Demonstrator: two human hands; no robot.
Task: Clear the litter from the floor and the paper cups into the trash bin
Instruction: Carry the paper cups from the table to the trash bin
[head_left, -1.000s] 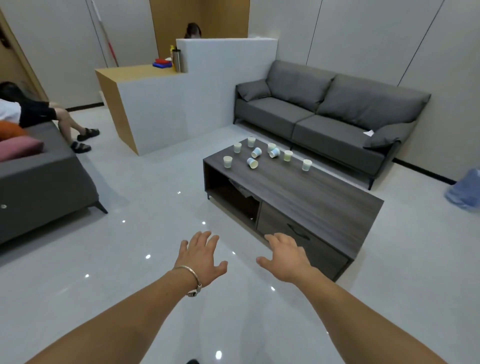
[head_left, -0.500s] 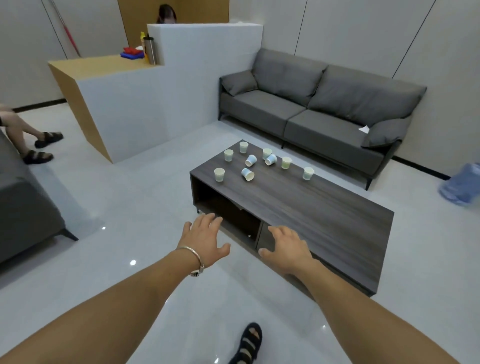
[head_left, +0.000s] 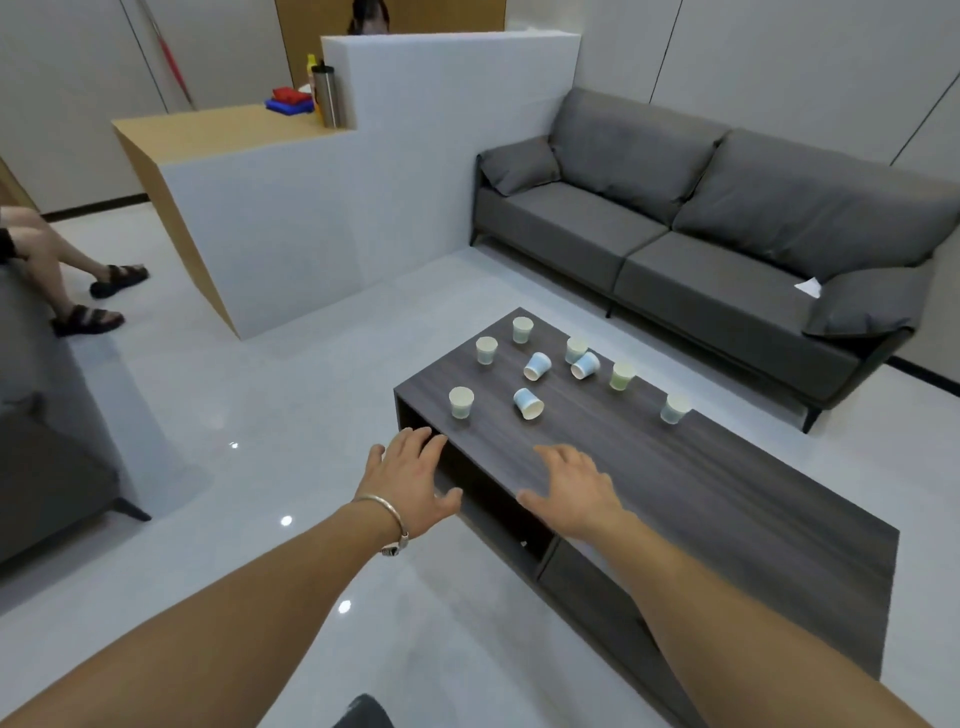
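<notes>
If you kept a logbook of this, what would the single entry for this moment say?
stage: reaching toward cups | left hand: open, empty | right hand: open, empty | paper cups: all on coffee table | trash bin: not visible

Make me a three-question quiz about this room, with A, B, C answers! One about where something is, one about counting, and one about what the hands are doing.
1. Where are the paper cups?
A. On the sofa
B. On the coffee table
C. On the floor

2. How many paper cups are there?
A. Four
B. Six
C. Nine

3. What are the two hands doing?
A. Both open and empty
B. Each holding a cup
C. Both holding a cushion

Answers:
1. B: every one of the paper cups sits on the far end of the dark wooden coffee table, in front of the grey sofa.
2. C: six stand upright and three lie tipped on their sides, such as the tipped cup.
3. A: the left hand and right hand have spread fingers, with nothing in them, short of the cups.
</notes>
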